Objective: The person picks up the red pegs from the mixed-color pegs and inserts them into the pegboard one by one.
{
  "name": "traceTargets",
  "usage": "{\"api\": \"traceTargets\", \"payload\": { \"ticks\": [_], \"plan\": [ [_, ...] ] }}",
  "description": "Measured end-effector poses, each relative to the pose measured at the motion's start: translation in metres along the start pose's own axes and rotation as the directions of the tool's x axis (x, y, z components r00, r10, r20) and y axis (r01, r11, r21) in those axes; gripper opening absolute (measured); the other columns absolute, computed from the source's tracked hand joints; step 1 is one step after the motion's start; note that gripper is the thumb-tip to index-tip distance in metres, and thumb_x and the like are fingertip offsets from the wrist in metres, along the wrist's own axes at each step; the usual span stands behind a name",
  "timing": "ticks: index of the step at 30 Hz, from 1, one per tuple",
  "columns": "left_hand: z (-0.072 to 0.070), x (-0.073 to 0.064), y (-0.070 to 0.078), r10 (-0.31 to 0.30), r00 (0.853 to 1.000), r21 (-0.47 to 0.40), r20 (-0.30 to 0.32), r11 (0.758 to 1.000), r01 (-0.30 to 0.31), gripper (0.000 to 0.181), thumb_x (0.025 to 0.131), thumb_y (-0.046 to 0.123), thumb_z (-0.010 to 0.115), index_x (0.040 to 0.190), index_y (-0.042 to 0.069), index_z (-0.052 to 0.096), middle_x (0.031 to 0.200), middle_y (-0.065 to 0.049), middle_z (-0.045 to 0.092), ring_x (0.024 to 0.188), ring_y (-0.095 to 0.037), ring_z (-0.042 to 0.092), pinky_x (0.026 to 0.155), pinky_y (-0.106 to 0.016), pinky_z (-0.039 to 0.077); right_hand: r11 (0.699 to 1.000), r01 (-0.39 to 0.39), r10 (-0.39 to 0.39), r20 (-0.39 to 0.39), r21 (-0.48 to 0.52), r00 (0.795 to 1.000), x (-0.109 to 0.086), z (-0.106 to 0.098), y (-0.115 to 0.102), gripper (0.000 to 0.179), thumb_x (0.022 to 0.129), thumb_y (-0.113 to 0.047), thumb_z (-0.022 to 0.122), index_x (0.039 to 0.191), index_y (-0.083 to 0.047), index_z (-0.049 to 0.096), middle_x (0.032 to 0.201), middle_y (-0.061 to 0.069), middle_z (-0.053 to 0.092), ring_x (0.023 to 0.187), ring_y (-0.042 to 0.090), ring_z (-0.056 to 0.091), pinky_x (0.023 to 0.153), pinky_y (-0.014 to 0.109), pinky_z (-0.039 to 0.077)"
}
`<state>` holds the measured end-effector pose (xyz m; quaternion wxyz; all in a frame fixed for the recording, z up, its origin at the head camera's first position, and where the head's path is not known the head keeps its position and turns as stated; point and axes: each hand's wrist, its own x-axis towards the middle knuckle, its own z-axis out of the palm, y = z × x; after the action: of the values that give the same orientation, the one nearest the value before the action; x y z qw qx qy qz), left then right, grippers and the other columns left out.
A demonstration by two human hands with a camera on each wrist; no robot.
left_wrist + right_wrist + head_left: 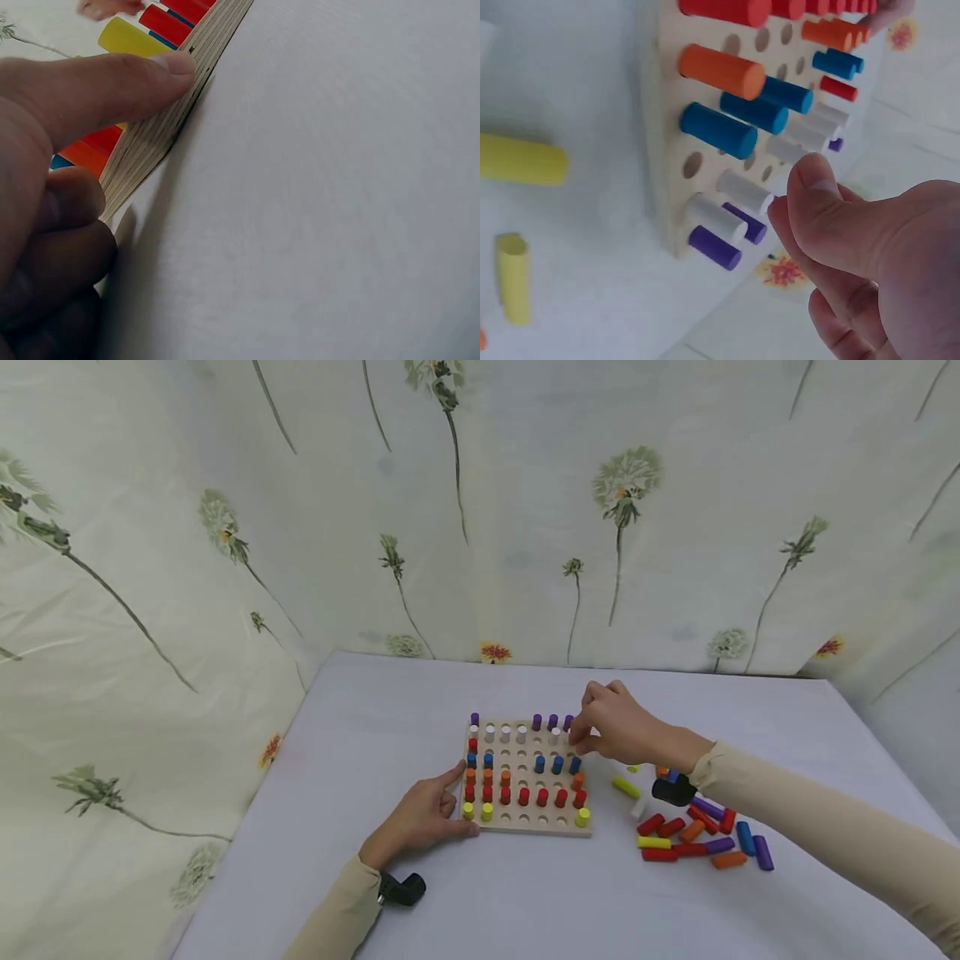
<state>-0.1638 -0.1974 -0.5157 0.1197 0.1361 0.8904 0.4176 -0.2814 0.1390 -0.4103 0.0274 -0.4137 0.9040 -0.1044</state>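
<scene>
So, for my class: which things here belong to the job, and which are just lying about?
Job, it seems: left hand, right hand, board, standing pegs, loose pegs.

Only surroundings: table, flowered cloth, black wrist device.

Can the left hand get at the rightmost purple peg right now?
Probably not without letting go: the left hand holds the pegboard, and the purple peg lies beyond its right side.

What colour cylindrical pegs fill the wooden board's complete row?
Red cylindrical pegs; clearest in head view.
</scene>
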Motion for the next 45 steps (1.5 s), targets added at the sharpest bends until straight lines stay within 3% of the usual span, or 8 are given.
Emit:
{"api": "traceTargets", "payload": {
  "ticks": [8, 18, 34, 40, 45],
  "plan": [
    [-0.001, 0.002, -0.002, 0.001, 1.000, -0.013, -0.012, 1.000, -0.001, 0.103, 0.085, 0.034, 0.091, 0.166, 0.006, 0.034, 0.059, 0.010, 0.043, 0.054, -0.006, 0.036, 0.057, -0.023, 0.031, 0.998, -0.013, 0.018, 0.081, -0.061, 0.997, -0.043, -0.002, 0.001, 0.015, 0.082, -0.023, 0.093, 0.080, -0.030, 0.080, 0.074, -0.023, 0.061, 0.099, 0.017, 0.047, 0.087, 0.045, 0.035],
    [-0.005, 0.000, -0.002, 0.012, 1.000, -0.026, -0.019, 1.000, -0.013, 0.102, 0.086, 0.031, 0.091, 0.166, 0.005, 0.034, 0.058, 0.010, 0.042, 0.053, -0.006, 0.035, 0.057, -0.023, 0.031, 0.997, -0.077, 0.082, 0.201, -0.033, 0.976, -0.084, 0.018, 0.008, 0.022, 0.078, -0.029, 0.095, 0.076, -0.037, 0.075, 0.080, -0.019, 0.055, 0.095, 0.011, 0.045, 0.083, 0.039, 0.038],
    [-0.004, 0.000, -0.003, 0.034, 0.999, -0.024, -0.018, 0.999, -0.035, 0.101, 0.085, 0.031, 0.091, 0.165, 0.004, 0.035, 0.059, 0.011, 0.041, 0.053, -0.004, 0.034, 0.057, -0.022, 0.031, 0.999, -0.033, 0.040, 0.202, -0.036, 0.979, -0.097, 0.029, 0.012, 0.017, 0.079, -0.031, 0.094, 0.080, -0.037, 0.079, 0.077, -0.024, 0.058, 0.097, 0.013, 0.049, 0.087, 0.044, 0.044],
    [-0.001, 0.000, -0.002, 0.015, 1.000, -0.035, 0.000, 0.999, -0.015, 0.101, 0.085, 0.031, 0.091, 0.165, 0.004, 0.035, 0.059, 0.011, 0.043, 0.054, -0.005, 0.036, 0.056, -0.022, 0.031, 0.993, -0.076, 0.096, 0.240, -0.089, 0.966, -0.099, 0.029, 0.006, 0.018, 0.080, -0.028, 0.094, 0.081, -0.032, 0.076, 0.077, -0.019, 0.056, 0.094, 0.012, 0.047, 0.085, 0.040, 0.041],
    [0.001, -0.001, -0.001, 0.008, 1.000, -0.034, 0.002, 0.999, -0.008, 0.101, 0.085, 0.031, 0.091, 0.165, 0.004, 0.035, 0.060, 0.010, 0.044, 0.055, -0.006, 0.036, 0.056, -0.022, 0.031, 0.986, -0.100, 0.129, 0.222, -0.137, 0.967, -0.094, 0.013, -0.005, 0.018, 0.085, -0.026, 0.090, 0.090, -0.028, 0.073, 0.081, -0.014, 0.057, 0.093, 0.014, 0.049, 0.079, 0.036, 0.039]
  ]
}}
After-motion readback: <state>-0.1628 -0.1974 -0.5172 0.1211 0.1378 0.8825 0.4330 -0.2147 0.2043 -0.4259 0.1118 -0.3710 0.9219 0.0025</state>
